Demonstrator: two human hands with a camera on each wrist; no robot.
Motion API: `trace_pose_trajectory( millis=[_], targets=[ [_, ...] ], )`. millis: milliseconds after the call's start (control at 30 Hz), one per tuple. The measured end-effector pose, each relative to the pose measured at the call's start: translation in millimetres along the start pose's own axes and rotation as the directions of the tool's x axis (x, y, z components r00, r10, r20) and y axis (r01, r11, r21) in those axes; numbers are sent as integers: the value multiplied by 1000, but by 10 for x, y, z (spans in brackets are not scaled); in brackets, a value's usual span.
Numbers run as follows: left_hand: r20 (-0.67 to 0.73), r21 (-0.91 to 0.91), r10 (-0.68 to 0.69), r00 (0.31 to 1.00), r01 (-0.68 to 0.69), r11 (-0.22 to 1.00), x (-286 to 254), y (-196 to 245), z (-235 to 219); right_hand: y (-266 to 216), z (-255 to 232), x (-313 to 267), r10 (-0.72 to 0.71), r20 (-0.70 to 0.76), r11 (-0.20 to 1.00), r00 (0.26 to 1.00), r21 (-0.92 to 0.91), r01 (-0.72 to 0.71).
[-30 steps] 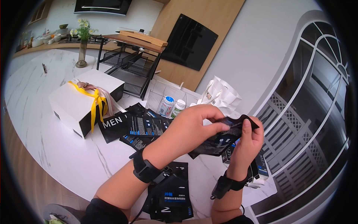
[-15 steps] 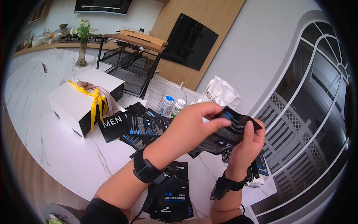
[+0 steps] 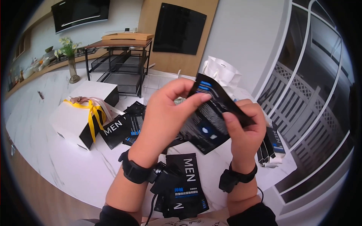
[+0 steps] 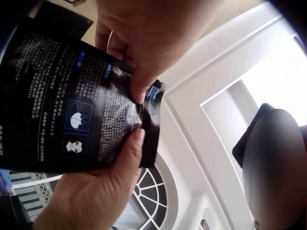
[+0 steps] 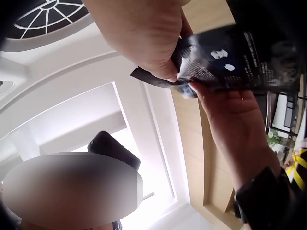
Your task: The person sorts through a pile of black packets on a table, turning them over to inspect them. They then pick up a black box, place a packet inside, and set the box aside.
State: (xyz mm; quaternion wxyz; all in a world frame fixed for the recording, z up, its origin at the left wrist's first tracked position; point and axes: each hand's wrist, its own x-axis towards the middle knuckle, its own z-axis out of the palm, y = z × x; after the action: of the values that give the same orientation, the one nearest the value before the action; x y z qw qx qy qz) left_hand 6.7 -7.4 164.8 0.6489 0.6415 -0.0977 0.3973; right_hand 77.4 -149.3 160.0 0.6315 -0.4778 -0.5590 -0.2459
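A black printed pouch (image 3: 211, 124) is held up above the table, its text side facing the head camera. My left hand (image 3: 164, 113) pinches its upper left edge between thumb and fingers; my right hand (image 3: 247, 132) grips its right edge, thumb in front. In the left wrist view the two thumbs press near one end of the pouch (image 4: 81, 100), close together, and the film there is creased. The right wrist view shows the same pouch (image 5: 230, 62) between both hands. Another black pouch marked MEN (image 3: 184, 169) lies on the table below the hands.
A white box (image 3: 88, 94) with a yellow ribbon stands left, beside more black pouches (image 3: 113, 130). Behind are a black tiered rack (image 3: 120, 81), a wire basket and a white paper bag (image 3: 222, 71). Black cartons (image 3: 275, 145) lie at the right.
The head view has shifted. The pouch is raised and turned more toward the head camera, showing more of its printed side. Both hands still hold it, and they stand slightly further apart.
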Motion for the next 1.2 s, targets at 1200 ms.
trace_pose_trajectory(
  millis=[1200],
  targets=[
    [71,2,101,992,-101,995,-70,58,40,26,-39,48,172,-151,985,973,45,-168]
  ],
)
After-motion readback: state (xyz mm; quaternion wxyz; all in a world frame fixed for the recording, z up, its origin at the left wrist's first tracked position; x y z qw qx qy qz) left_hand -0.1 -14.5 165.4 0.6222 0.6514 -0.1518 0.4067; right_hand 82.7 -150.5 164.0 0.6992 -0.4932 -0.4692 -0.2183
